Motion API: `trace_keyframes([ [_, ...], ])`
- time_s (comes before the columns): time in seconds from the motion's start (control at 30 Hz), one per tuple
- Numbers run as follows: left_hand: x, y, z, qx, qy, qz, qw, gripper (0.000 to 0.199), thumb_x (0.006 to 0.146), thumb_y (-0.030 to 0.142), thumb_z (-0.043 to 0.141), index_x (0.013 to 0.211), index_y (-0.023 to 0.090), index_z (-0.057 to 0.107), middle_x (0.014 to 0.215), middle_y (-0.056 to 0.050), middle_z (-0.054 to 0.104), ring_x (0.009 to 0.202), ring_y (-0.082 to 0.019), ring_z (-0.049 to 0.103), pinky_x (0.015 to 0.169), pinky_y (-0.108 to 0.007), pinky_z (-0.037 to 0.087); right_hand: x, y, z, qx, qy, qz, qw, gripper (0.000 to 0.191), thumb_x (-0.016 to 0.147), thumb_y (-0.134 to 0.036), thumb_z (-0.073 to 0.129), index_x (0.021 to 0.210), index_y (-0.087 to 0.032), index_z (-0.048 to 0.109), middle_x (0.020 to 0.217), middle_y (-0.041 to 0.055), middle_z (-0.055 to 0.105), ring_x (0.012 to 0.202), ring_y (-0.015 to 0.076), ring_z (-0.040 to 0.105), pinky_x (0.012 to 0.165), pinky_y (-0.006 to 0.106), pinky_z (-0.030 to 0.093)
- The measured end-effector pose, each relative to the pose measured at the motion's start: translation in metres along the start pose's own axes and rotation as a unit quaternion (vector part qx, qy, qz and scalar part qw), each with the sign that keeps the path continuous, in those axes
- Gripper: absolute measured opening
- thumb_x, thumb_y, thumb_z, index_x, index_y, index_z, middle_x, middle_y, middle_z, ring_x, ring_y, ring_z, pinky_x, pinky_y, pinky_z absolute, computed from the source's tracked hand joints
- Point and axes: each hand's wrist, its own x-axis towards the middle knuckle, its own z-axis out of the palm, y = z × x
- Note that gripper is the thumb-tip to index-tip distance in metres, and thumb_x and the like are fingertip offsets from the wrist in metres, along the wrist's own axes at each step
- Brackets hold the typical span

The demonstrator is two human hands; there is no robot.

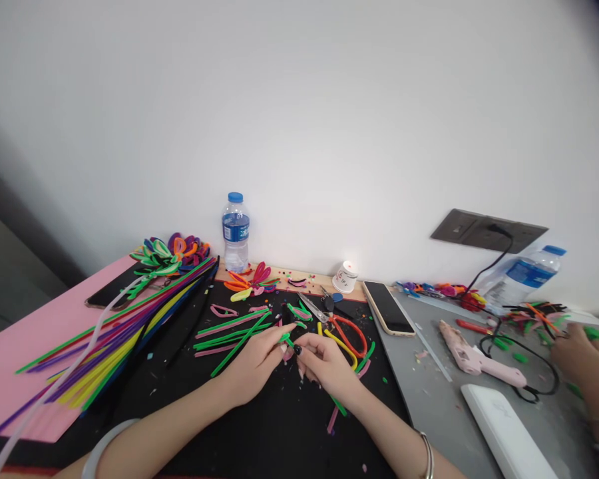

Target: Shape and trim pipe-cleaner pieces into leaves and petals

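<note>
Pinching green stem (286, 339) with left hand (253, 360) and right hand (328, 369), as far as visible; likely light, soft, bendy, hardly slippery; best held near the ends.

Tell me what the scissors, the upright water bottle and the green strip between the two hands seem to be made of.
Scissors: shiny grey blades suggest metal; smooth orange handles, probably plastic.
Upright water bottle: glossy clear plastic, most likely, with see-through walls.
Green strip: soft matte look suggests chenille; any wire core is hidden.
</note>
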Motion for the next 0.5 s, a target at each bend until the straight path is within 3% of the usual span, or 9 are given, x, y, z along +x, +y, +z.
trace_keyframes([
  [0.13, 0.002, 0.004, -0.002, 0.003, 0.026, 0.004, 1.0, 0.039, 0.093, 0.031, 0.038, 0.126, 0.021, 0.054, 0.121, -0.008, 0.061, 0.114, -0.023, 0.053, 0.1, -0.037, 0.037, 0.002, 0.002, -0.002, -0.002, 0.019, 0.002, 1.0, 0.014, 0.079, -0.03, 0.055, 0.072, -0.018, 0.056, 0.049, -0.0051, 0.05, 0.04, 0.007, 0.036, 0.04, 0.019, 0.025],
  [0.33, 0.001, 0.015, 0.0, 0.0, -0.08, 0.058, 0.995, 0.039, 0.095, 0.033, 0.032, 0.092, 0.019, 0.069, 0.091, -0.005, 0.069, 0.085, -0.018, 0.061, 0.084, -0.029, 0.045, 0.0, 0.004, 0.002, 0.018, 0.006, -0.002, 1.0, 0.017, 0.078, -0.031, 0.057, 0.067, -0.018, 0.052, 0.048, -0.006, 0.05, 0.04, 0.0066, 0.036, 0.041, 0.019, 0.025],
  [0.4, 0.002, 0.015, 0.0, 0.006, -0.058, 0.053, 0.997, 0.039, 0.095, 0.032, 0.032, 0.092, 0.019, 0.069, 0.089, -0.005, 0.068, 0.084, -0.018, 0.06, 0.082, -0.029, 0.045, -0.001, 0.003, 0.003, 0.024, -0.007, 0.001, 1.0, 0.015, 0.078, -0.031, 0.056, 0.071, -0.018, 0.053, 0.049, -0.0058, 0.053, 0.037, 0.0061, 0.035, 0.04, 0.019, 0.026],
  [0.5, 0.003, 0.009, -0.002, 0.014, 0.022, 0.028, 0.999, 0.038, 0.095, 0.034, 0.033, 0.1, 0.018, 0.067, 0.092, -0.007, 0.068, 0.089, -0.02, 0.06, 0.085, -0.031, 0.044, 0.0, 0.001, 0.002, 0.018, -0.023, 0.013, 0.999, 0.012, 0.075, -0.03, 0.056, 0.077, -0.018, 0.056, 0.051, -0.0058, 0.056, 0.035, 0.0056, 0.035, 0.037, 0.018, 0.026],
])
